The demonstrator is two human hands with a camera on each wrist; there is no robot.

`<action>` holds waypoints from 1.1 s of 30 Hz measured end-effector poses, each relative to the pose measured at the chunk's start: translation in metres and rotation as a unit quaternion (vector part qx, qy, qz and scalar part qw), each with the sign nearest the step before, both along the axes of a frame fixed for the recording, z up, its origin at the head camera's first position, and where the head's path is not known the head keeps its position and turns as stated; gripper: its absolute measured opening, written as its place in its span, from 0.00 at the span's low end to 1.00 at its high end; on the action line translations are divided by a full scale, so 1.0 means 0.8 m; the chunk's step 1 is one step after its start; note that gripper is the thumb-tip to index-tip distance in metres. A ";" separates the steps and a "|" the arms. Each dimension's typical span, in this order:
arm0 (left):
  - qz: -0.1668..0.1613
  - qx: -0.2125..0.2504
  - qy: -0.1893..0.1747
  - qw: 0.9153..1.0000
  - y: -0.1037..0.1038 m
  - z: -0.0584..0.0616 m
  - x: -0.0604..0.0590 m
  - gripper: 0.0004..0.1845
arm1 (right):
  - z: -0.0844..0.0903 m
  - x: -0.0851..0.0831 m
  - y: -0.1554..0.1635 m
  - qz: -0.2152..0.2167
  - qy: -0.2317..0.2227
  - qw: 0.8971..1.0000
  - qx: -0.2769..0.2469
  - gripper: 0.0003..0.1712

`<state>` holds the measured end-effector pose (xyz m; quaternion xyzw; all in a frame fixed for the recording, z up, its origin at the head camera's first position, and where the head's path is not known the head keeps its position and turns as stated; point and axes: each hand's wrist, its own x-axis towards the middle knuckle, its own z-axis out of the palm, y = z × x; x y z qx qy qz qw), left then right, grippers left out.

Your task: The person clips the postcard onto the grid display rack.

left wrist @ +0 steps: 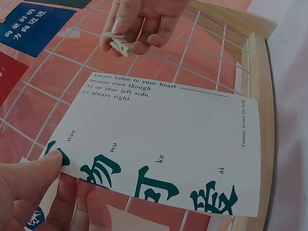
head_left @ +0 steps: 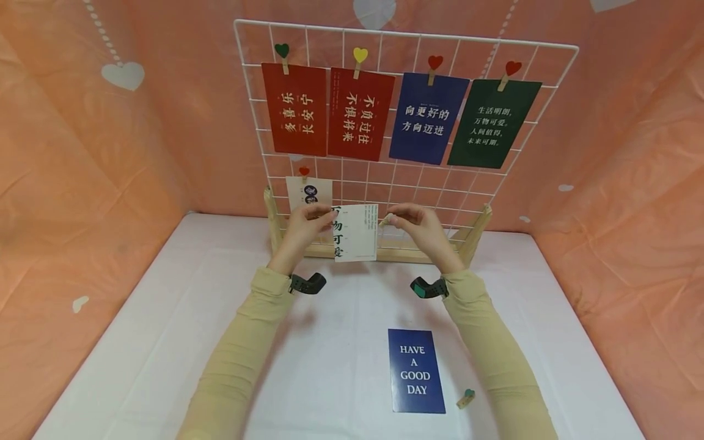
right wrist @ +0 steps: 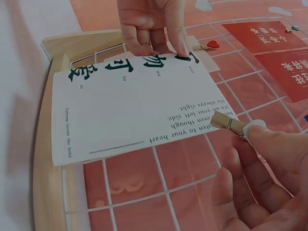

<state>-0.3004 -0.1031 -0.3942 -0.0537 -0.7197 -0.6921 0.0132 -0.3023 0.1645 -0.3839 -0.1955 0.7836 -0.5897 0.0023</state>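
Between thumb and fingers, my left hand (head_left: 307,225) pinches a white card (head_left: 360,238) by its left edge. Green Chinese characters run along that edge, and small English print shows on the rest. The card stands in front of the lower part of the white wire grid (head_left: 418,177). To its right, my right hand (head_left: 422,229) pinches a small wooden clothespin (right wrist: 227,121) with a white heart on it. In the right wrist view the clothespin's tip overlaps the card's printed corner. Behind my left hand hangs a cream card (head_left: 297,188) under a red-heart clothespin (head_left: 304,172).
Across the grid's upper part hang two red cards (head_left: 294,110), a blue card (head_left: 429,119) and a green card (head_left: 495,122), each clipped. Wooden feet (head_left: 475,235) support the grid. On the white table lie a blue "HAVE A GOOD DAY" card (head_left: 416,400) and a green-heart clothespin (head_left: 465,399).
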 end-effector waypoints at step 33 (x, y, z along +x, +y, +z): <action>0.001 -0.020 0.041 0.999 0.026 0.035 -0.017 0.15 | 0.062 0.017 -0.022 -0.016 0.071 0.997 0.011 0.15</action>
